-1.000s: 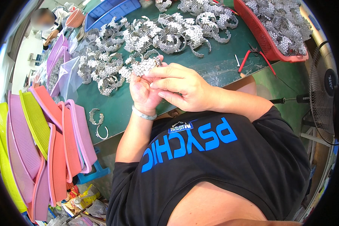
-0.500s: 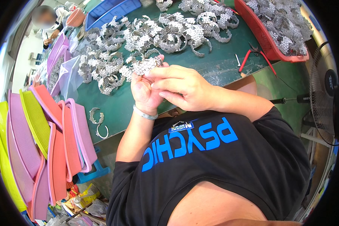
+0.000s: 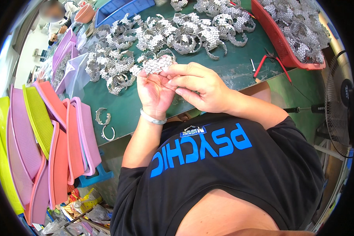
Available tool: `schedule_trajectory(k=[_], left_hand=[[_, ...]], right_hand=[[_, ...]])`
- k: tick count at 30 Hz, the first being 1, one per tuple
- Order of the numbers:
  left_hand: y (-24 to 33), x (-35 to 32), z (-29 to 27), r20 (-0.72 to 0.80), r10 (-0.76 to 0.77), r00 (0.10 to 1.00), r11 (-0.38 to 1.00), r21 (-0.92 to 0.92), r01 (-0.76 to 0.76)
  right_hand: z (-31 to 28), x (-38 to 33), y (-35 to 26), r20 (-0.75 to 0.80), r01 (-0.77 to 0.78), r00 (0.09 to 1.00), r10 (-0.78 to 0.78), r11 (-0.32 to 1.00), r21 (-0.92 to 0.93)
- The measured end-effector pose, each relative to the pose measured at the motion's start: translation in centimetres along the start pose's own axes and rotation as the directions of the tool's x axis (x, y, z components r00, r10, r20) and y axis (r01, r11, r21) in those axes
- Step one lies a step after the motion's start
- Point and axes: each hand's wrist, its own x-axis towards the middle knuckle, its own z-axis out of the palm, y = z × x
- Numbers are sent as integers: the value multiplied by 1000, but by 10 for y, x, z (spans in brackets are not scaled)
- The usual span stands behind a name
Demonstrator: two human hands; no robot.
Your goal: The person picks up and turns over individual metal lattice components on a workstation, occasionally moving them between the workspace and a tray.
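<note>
A silver cuff bracelet [image 3: 157,65] with a honeycomb-like pattern rests at the fingertips of my left hand [image 3: 156,94]. That palm faces up, and its fingers curl behind the bracelet, mostly hidden by it. My right hand [image 3: 204,87] comes in from the right with thumb and fingers pinched together at the bracelet's near right edge. Whether a small piece sits between those fingertips I cannot make out. Just beyond my hands lies a heap of similar silver cuffs [image 3: 153,33]. Off to the left on the table are one separate cuff [image 3: 102,116] and a plain open ring [image 3: 109,133].
Red-handled pliers [image 3: 272,63] lie on the green table [image 3: 240,65] at right, beside a red basket [image 3: 281,43] full of cuffs. A blue tray [image 3: 124,10] stands at the back. Stacked coloured baskets [image 3: 59,157] fill the left, and a fan [image 3: 338,98] stands right. Another person sits far left.
My right fingers have shifted slightly along the bracelet, exposing more of the left palm. The bracelet now shows a flatter, broader face. The whole view has shifted a little.
</note>
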Motion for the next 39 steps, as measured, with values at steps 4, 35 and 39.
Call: schedule_trajectory(k=[4, 35, 39], left_hand=[[1, -1, 0, -5, 13, 1000, 999, 31, -13], [0, -2, 1, -108, 19, 994, 995, 97, -8], [1, -2, 0, -72, 45, 996, 996, 75, -39]], right_hand=[[0, -1, 0, -18, -16, 1000, 16, 1000, -10], [-4, 0, -3, 33, -14, 999, 13, 1000, 23], [-4, -3, 0, 27, -38, 999, 37, 999, 24]])
